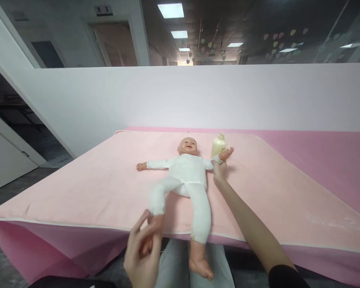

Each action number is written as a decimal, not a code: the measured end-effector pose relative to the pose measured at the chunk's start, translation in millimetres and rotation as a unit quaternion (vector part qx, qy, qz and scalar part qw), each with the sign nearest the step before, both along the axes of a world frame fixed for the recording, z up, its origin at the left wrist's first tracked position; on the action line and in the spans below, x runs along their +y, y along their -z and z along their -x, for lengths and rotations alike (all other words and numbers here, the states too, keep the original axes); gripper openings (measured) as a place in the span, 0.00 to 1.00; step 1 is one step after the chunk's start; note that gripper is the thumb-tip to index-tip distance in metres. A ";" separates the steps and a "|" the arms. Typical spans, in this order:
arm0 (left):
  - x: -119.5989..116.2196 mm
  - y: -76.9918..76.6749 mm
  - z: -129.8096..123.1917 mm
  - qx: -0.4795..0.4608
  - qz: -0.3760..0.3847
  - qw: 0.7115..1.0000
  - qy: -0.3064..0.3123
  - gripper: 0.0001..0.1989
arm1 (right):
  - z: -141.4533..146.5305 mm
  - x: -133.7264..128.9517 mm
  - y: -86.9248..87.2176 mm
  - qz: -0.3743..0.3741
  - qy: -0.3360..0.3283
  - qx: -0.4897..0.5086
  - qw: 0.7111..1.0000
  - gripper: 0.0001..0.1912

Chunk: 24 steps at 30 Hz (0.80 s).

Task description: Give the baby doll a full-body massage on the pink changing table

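A baby doll (187, 172) in a white suit lies face up on the pink cover, its bare feet over the front edge. My right hand (220, 170) is wrapped round the doll's forearm at the right, near its wrist. At the doll's bent leg on the left, my left hand (142, 248) is closed round the bare ankle and foot. The other leg lies stretched out with nothing holding it. Behind the raised doll hand stands a pale yellow bottle (218, 145), partly hidden by it.
The pink cover (108, 184) drapes over a table, with a darker pink cloth (327, 160) beneath. A white wall (198, 96) with glass above stands behind. My knees are under the front edge. A white door (6, 156) is at the far left.
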State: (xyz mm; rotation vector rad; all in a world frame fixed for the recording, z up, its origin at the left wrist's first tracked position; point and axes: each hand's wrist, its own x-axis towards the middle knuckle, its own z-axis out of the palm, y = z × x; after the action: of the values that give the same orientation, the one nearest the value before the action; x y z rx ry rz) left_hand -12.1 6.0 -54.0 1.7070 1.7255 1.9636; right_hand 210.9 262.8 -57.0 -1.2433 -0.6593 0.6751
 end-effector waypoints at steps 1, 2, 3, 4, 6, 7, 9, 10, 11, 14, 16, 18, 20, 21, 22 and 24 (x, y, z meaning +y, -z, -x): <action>12.8 -12.8 7.3 -0.005 -0.022 1.000 -0.006 0.10 | 3.8 -3.9 -1.7 -0.016 -0.021 -0.058 0.998 0.24; 28.1 -23.8 13.0 0.010 -0.021 1.000 0.002 0.11 | 7.9 -8.0 -3.4 -0.040 -0.051 -0.121 0.991 0.21; 45.7 -32.4 16.9 0.045 0.003 0.999 0.026 0.13 | 12.0 -12.0 -4.7 -0.071 -0.090 -0.186 0.976 0.17; 64.9 -38.7 19.1 0.084 0.030 0.994 0.063 0.14 | 15.8 -15.5 -5.5 -0.105 -0.131 -0.252 0.953 0.15; 104.2 -44.7 20.5 0.127 0.080 0.980 0.131 0.15 | 21.1 -20.3 -5.5 -0.152 -0.187 -0.359 0.902 0.14; 121.7 -45.6 20.7 0.134 0.103 0.974 0.149 0.15 | 22.4 -21.3 -4.9 -0.161 -0.196 -0.393 0.884 0.15; 146.0 -46.0 22.1 0.110 0.134 0.971 0.167 0.15 | 22.6 -20.9 -3.1 -0.157 -0.192 -0.415 0.875 0.18; 150.6 -46.3 23.7 0.092 0.145 0.970 0.171 0.16 | 22.1 -20.0 -2.2 -0.150 -0.192 -0.404 0.882 0.19; 149.5 -46.8 25.9 0.075 0.152 0.971 0.171 0.16 | 21.6 -18.9 -1.3 -0.139 -0.193 -0.380 0.894 0.19; 114.3 -48.2 35.1 0.052 0.155 0.972 0.166 0.17 | 21.1 -15.4 2.3 -0.079 -0.168 -0.255 0.949 0.14; 73.5 -47.2 42.6 0.050 0.158 0.972 0.164 0.16 | 20.8 -12.2 6.0 -0.038 -0.118 -0.157 0.980 0.13; 31.5 -44.7 50.0 0.070 0.183 0.965 0.175 0.13 | 18.7 -7.4 9.8 -0.019 -0.070 -0.068 0.995 0.14; -0.4 -42.5 55.2 0.106 0.193 0.955 0.199 0.12 | 14.0 -1.8 12.1 0.001 -0.035 0.012 0.999 0.16; -9.7 -42.3 56.1 0.116 0.187 0.955 0.200 0.11 | 10.9 0.9 12.3 0.014 -0.022 0.043 0.999 0.17; -13.7 -43.1 55.7 0.122 0.174 0.956 0.202 0.11 | 7.6 3.2 12.1 0.026 -0.011 0.064 0.998 0.18; -5.1 -47.9 50.8 0.119 0.141 0.962 0.201 0.10 | 1.6 6.1 10.9 0.044 0.008 0.077 0.996 0.21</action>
State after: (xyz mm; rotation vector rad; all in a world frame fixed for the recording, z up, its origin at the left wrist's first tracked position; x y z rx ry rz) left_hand -62.8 0.9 -6.2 2.0454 1.4717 1.3244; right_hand 209.3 268.9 -67.9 -1.2613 -0.4963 0.7859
